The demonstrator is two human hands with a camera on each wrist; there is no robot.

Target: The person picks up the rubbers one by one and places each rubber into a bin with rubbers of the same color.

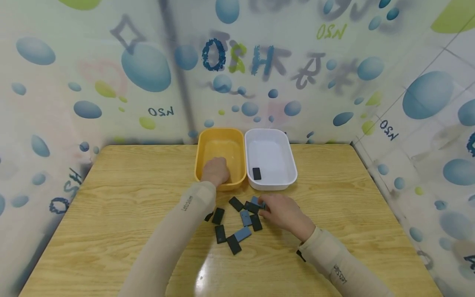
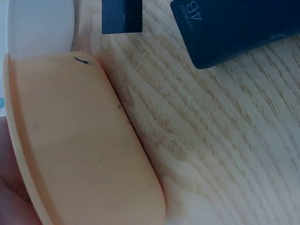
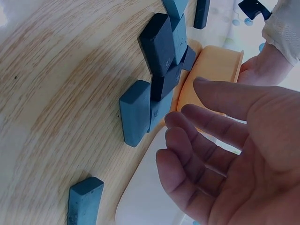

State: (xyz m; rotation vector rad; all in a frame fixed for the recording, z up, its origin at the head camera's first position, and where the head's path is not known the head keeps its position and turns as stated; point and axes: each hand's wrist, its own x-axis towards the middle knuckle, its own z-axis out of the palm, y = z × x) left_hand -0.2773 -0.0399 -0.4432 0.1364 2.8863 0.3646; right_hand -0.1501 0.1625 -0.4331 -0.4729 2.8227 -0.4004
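Note:
My left hand (image 1: 215, 170) reaches down inside the yellow bin (image 1: 198, 165), its fingers hidden from the head view; I cannot tell whether it holds anything. Part of that hand shows behind the bin's rim in the left wrist view. My right hand (image 1: 283, 211) hovers at the right side of a loose group of erasers, close to a blue eraser (image 1: 255, 200) and a black eraser (image 1: 252, 207). Its fingers (image 3: 187, 183) are loosely bent with nothing between them. One black eraser (image 2: 234, 28) bears the mark 4B.
Beside the yellow bin stands a white bin (image 1: 272, 144) with one black eraser (image 1: 257, 173) inside. Several more black and blue erasers lie scattered before the bins, and another black eraser (image 1: 301, 255) sits by the right sleeve. A patterned curtain (image 1: 230, 99) hangs behind the table.

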